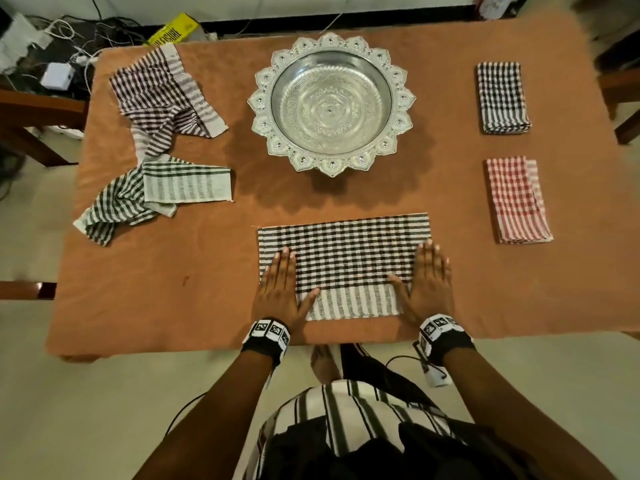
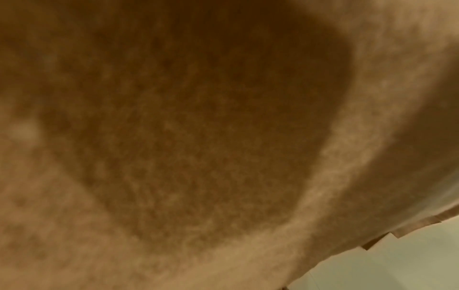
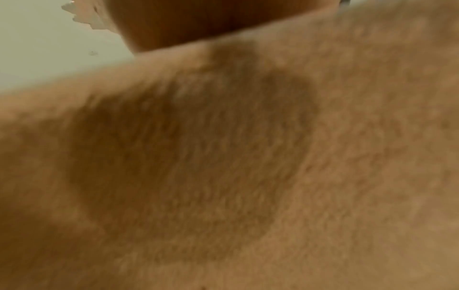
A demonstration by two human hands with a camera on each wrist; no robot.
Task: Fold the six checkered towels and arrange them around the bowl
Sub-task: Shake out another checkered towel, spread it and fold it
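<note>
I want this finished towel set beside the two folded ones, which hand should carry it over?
Probably the right hand: it lies flat on the towel's right end, the side where the folded towels lie; the left hand presses the far end.

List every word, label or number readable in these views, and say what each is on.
Yellow box past the table's far edge: bold black lettering, cut off by the table; only the end, roughly "...SURE", shows, and not surely.
Wristbands: black-and-white square marker patterns, no words.
Bowl, towels: no text.
Both wrist views: blurred brown surface, nothing to read.
</note>
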